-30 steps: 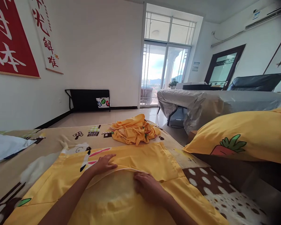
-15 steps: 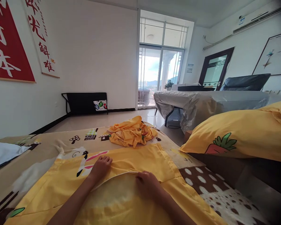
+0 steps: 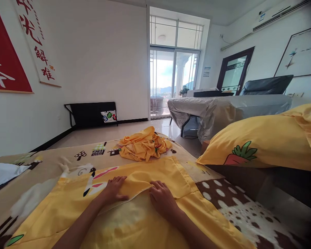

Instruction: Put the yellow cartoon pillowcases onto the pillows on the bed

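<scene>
A yellow pillowcase with a printed white rabbit and pink marks lies spread in front of me. Across its middle runs the curved edge of an opening, and a paler, slightly bulging surface shows below it; whether that is a pillow I cannot tell. My left hand rests palm down by the edge, fingers stretched and thumb out to the side. At the right end of the edge, my right hand lies on the cloth with its fingers extended forward; its thumb is hidden.
Beyond the pillowcase sits a crumpled yellow cloth on the patterned blanket. A stuffed yellow pillow with a carrot print lies at right. Something white is at the left edge. A plastic-covered table stands behind.
The fingers of both hands have loosened and stretched out. My left hand has slid slightly down with its thumb out. The view has shifted a little to the right.
</scene>
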Demonstrator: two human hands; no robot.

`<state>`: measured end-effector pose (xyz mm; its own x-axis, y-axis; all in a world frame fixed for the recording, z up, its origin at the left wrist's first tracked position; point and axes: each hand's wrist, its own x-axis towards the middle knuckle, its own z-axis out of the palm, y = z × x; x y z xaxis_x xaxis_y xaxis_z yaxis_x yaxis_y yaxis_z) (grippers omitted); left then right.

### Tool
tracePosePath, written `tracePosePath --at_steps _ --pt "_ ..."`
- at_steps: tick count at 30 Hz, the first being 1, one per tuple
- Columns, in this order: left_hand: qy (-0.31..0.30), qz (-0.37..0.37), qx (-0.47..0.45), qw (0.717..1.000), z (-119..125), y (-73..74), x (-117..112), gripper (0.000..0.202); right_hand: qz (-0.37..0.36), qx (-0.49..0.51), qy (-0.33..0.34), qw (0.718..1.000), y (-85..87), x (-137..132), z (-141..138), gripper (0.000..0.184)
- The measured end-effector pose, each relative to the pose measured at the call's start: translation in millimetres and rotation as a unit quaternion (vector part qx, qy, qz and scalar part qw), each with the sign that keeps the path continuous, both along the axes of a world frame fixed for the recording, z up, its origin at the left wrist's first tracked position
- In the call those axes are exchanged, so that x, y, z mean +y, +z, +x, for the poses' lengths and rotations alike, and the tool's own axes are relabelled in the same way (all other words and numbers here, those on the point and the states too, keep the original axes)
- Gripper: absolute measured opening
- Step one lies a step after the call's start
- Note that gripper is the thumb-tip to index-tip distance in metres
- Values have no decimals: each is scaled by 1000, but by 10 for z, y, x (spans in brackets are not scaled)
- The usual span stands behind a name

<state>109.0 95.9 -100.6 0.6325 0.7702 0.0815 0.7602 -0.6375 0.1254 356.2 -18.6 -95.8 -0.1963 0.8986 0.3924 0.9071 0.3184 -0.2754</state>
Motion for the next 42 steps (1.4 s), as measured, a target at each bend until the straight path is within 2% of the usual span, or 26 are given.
tracePosePath --at_steps 5,7,9,12,15,21,24,26,27,29,31,33,38,42 --pt "2 29 16 999 20 38 24 23 -46 10 10 999 -35 -6 0 21" --pt "1 50 27 998 49 60 28 12 -52 15 13 998 -24 -16 -11 21" --pt "13 86 37 996 88 81 24 17 -58 14 24 998 -7 -37 -26 21" --pt "54 146 41 987 146 90 3 35 -64 -10 78 995 23 -85 -47 23" --pt "82 171 37 981 177 62 -23 41 -74 -35 127 989 51 -129 -54 26" --pt "68 135 9 988 81 -11 -9 45 -76 -36 130 988 73 -140 -42 25" --pt "41 95 3 995 20 -9 25 61 -78 -29 133 988 73 -142 -46 26" --pt "50 78 6 996 13 5 44 69 -80 -26 130 988 68 -146 -51 27" --pt "61 76 9 995 20 15 51 67 -80 -25 128 988 63 -148 -54 28" --pt "81 80 13 993 49 40 58 50 -75 -26 126 989 50 -149 -57 29" --pt "84 85 16 993 87 63 51 31 -64 -26 127 989 42 -145 -62 28" --pt "81 95 22 992 120 81 31 21 -48 -27 132 990 47 -143 -71 25" --pt "84 123 32 988 144 86 -11 24 -13 -25 152 988 101 -185 -120 22" --pt "102 97 24 990 53 55 33 23 -56 -21 164 985 74 -237 -132 29"
